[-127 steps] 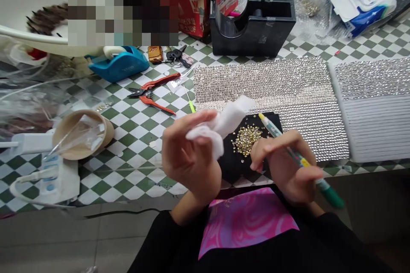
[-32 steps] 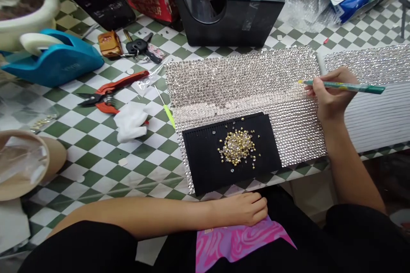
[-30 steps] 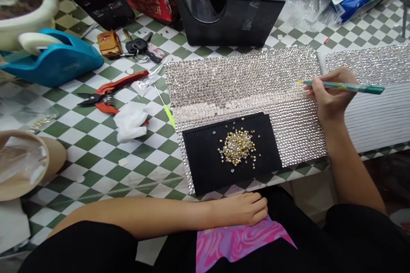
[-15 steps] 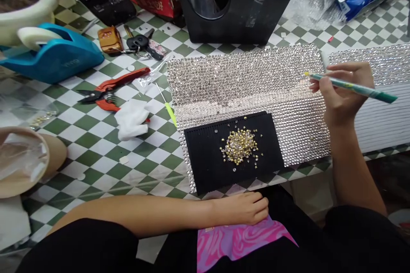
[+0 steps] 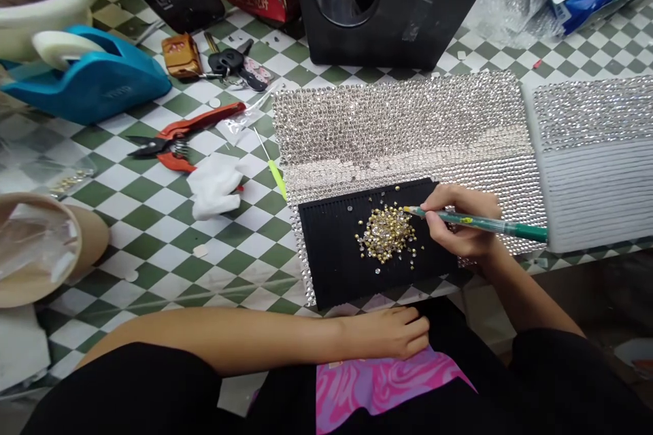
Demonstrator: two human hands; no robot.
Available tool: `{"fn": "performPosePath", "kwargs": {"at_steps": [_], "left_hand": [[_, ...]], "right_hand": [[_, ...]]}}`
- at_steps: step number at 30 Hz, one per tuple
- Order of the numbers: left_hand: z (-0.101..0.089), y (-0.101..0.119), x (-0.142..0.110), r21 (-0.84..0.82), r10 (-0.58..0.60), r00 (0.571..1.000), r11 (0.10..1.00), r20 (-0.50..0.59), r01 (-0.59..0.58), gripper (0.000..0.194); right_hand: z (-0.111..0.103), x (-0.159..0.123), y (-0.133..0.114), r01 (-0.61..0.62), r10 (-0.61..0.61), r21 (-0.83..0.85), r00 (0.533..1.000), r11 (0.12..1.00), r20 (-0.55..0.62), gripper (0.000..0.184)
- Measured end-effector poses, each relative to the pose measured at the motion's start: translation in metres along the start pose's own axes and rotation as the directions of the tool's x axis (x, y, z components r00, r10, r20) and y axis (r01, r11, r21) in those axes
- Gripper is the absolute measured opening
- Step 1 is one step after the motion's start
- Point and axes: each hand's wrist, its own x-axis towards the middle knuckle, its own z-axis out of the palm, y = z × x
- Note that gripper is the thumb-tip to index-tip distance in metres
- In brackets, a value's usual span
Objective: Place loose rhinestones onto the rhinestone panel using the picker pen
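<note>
Rhinestone sheet [image 5: 398,115] lies flat on checkered tabletop [image 5: 245,238]. Pale ridged tray [image 5: 596,197] just beside it, stones across its far part only. Black grooved tray [image 5: 331,258] sits over the sheet's near edge, loose pile on it. Pink-purple swirled material [image 5: 382,380] on the lap; left hand [image 5: 392,332] rests at its top edge, fingers loosely curled, palm side hidden, can't tell if they grip it. Right hand [image 5: 466,205] pinches green pen-like picker [image 5: 525,230], thumb and fingers closed round the barrel. Just changed: yellow tip moved off the sheet to the upper right edge of the gold-and-clear rhinestones [image 5: 385,238]. So handling is now at the loose stones; can't tell if one is stuck on.
</note>
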Motion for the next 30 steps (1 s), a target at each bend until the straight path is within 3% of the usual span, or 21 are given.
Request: {"fn": "performPosePath", "kwargs": {"at_steps": [15,18,20,24,27,30], "left_hand": [[0.005,0.001,-0.002,0.003,-0.003,1.000,1.000,-0.007,0.003,0.013],[0.004,0.001,-0.001,0.003,-0.003,1.000,1.000,-0.010,0.003,0.013],[0.003,0.000,-0.001,0.002,0.000,1.000,1.000,-0.003,0.000,0.012],[0.001,0.000,-0.001,-0.002,0.014,1.000,1.000,0.017,-0.014,0.014],[0.001,-0.001,-0.001,-0.002,0.019,1.000,1.000,0.023,-0.018,0.017],[0.001,-0.001,0.000,-0.002,0.018,1.000,1.000,0.018,-0.018,0.018]], "right_hand": [[0.001,-0.007,0.004,0.015,-0.013,0.052,0.999,0.999,-0.043,0.011],[-0.002,-0.006,0.005,-0.041,0.050,0.073,0.990,0.996,-0.135,0.007],[-0.010,-0.002,0.012,-0.067,0.087,0.081,0.956,0.995,-0.280,0.005],[-0.040,0.014,0.041,-0.075,0.090,0.049,0.833,0.996,-0.545,0.002],[-0.062,0.023,0.069,-0.122,0.119,0.036,0.789,0.992,-0.603,0.007],[-0.070,0.024,0.091,-0.178,0.173,0.051,0.786,0.983,-0.594,0.012]]}}
